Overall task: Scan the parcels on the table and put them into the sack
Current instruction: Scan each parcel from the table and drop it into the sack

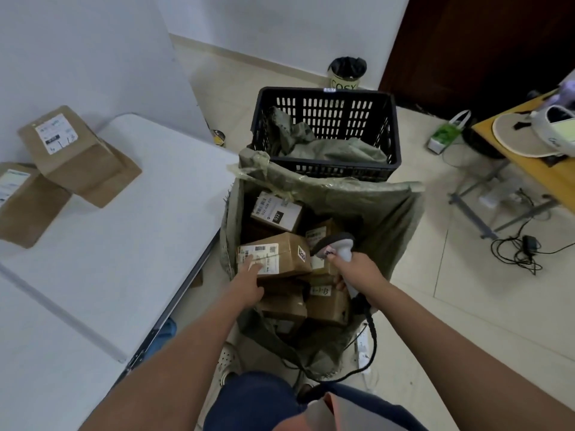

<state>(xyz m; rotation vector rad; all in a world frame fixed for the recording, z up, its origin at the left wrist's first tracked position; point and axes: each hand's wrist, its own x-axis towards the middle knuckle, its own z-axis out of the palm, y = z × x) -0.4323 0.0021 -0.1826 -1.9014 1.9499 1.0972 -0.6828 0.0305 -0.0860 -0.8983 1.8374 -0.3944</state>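
Note:
A green woven sack (373,206) stands open on the floor beside the white table (130,231), with several brown cardboard parcels inside. My left hand (249,283) reaches into the sack, its straight fingers touching the labelled top parcel (280,255). My right hand (357,269) grips a grey handheld scanner (340,244) over the sack; its coiled cable hangs down toward me. Three parcels lie at the table's far left: a tilted one (67,147), one under it (115,178), and one at the edge (25,203).
A black plastic crate (326,104) holding more green sacks stands behind the sack. A lined bin (347,73) is by the wall. At right, a yellow desk (553,169) carries hats, with cables (522,250) and a power strip on the tiled floor.

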